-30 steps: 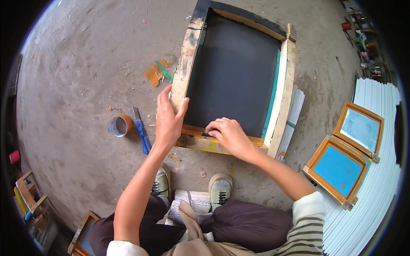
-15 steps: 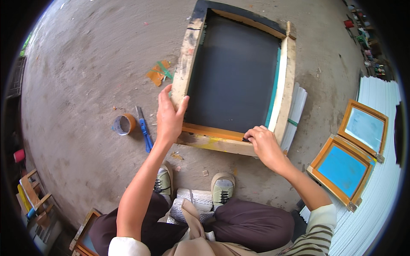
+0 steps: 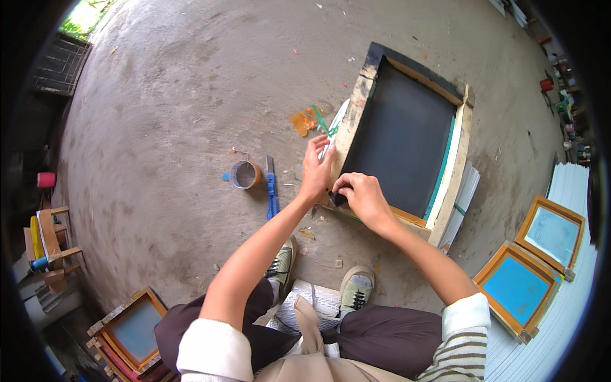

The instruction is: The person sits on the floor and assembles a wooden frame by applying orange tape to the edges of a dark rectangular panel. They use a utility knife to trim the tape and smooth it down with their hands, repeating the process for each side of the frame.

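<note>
A wooden-framed screen [image 3: 407, 137] with dark mesh lies tilted ahead of me, with a green strip along its right inner side. My left hand [image 3: 317, 170] is at the frame's left rail near the lower left corner, fingers curled on the outer side and thumb against the edge. With bent fingers my right hand [image 3: 364, 196] pinches a small black piece [image 3: 338, 198] at that same corner. White strips [image 3: 463, 197] bound with green stick out beneath the frame on the right. What my left palm presses on is hidden.
On the floor to the left are a roll of brown tape [image 3: 245, 174] and a blue utility knife [image 3: 272, 194]. Orange scraps [image 3: 304, 121] lie beyond. Small blue-meshed screens [image 3: 515, 288] rest on a white stack [image 3: 566, 325] at right. Another screen [image 3: 132, 331] stands lower left.
My right hand has moved with the black piece from the frame's lower right to its lower left corner. My left hand has slid down the left rail. The view has shifted left.
</note>
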Tool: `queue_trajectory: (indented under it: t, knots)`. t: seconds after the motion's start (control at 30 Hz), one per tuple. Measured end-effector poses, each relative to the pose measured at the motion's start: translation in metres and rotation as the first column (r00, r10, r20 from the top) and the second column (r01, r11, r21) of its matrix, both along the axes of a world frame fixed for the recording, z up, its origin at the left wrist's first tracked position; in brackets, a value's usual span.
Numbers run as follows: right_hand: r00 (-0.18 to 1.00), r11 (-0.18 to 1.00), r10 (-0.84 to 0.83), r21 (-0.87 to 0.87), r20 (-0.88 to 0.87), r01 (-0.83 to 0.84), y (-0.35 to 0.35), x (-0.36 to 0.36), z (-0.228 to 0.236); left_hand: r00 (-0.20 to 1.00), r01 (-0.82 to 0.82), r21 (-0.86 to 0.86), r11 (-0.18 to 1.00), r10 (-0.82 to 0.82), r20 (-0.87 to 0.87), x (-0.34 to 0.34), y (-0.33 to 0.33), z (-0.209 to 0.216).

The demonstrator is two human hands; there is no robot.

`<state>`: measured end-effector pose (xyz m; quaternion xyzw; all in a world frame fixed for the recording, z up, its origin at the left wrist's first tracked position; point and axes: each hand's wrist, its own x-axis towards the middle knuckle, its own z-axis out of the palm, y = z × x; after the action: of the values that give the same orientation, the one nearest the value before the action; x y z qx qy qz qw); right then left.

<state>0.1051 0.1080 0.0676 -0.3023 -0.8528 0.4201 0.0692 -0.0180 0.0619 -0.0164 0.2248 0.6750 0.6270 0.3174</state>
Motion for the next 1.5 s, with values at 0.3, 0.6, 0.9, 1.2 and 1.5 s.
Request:
queue_trajectory:
  t: [0.3, 0.6, 0.9, 1.2, 1.5]
  knots:
    - [0.992, 0.996, -0.070, 0.056, -0.100, 0.076, 0.004, -0.095, 0.026, 0.930, 0.115, -0.411, 0.904, -0.243, -0.276, -0.104, -0.084, 0.055]
    - [0.996, 0.993, -0.070, -0.097, 0.051, 0.075, -0.020, -0.146, -0.062, 0.523, -0.006, -0.663, 0.749, -0.562, -0.640, -0.138, -0.172, -0.018]
    - [0.996, 0.981, -0.079, -0.181, -0.047, 0.069, -0.035, -0.117, -0.024, 0.260, -0.143, -0.532, 0.835, -0.487, -0.834, -0.124, -0.167, -0.051]
    - [0.977, 0.934, -0.091, 0.323, -0.192, 0.151, -0.033, 0.012, 0.142, 0.037, 0.293, -0.049, 0.955, -0.063, -0.997, -0.083, -0.077, 0.123]
    - [0.709, 0.919, -0.393, -0.235, -0.585, 0.316, -0.101, 0.104, 0.265, -0.218, 0.566, 0.155, 0.809, 0.329, -0.919, -0.003, -0.097, 0.303]
